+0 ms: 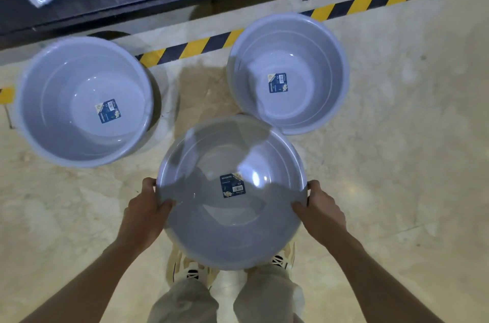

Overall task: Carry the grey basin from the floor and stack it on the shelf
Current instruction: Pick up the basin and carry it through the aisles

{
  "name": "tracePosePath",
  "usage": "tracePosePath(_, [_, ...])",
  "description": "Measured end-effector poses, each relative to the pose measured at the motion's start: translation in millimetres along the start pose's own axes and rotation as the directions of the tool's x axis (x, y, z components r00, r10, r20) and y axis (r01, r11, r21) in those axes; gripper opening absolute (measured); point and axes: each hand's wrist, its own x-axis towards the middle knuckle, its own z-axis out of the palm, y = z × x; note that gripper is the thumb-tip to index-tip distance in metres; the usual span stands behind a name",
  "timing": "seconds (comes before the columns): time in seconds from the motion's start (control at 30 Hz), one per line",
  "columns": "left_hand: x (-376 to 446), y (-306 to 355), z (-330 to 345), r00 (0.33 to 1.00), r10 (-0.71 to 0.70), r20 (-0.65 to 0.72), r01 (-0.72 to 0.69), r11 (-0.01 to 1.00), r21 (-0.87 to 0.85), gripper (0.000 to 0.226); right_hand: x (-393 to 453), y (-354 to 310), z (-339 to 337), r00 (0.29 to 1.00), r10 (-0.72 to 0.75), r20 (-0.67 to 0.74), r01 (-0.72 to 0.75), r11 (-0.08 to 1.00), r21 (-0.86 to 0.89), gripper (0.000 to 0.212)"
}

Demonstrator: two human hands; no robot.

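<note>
Held out over the person's pale trousers and cream shoes, the round grey plastic basin (232, 198) is the nearest and largest thing in view, mouth up, with a blue printed label (232, 185) stuck on its inner floor. It appears to be clear of the polished marble floor (397, 163) rather than resting on it. I judge it light for its breadth, stiff enough at the rolled rim to be carried by two opposite points, thin-walled and smooth, so apt to slip if taken by the wall instead of the rim. Beyond it, two more grey plastic basins with the same labels stand on the floor, the left-hand basin (84, 102) well apart from the held one and the right-hand basin (288, 73) just beyond its far edge. Behind these runs a yellow-and-black hazard stripe (201, 44), then the dark metal shelf (127, 2), where the basin must go. The left hand (146, 210) grips the basin's left rim, thumb curled over the lip and inside; the right hand (321, 210) holds the opposite rim likewise. That balanced rim grip seems right for lifting.
</note>
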Motion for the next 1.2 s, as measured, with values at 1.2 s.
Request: tracePosePath(1.2, [147,244,-11,0.98,0.195,-0.043,-0.195,0.981,0.007,0.039,186,-40,-225,0.968,-0.093,-0.234,0.056,0.985,-0.16,0.042])
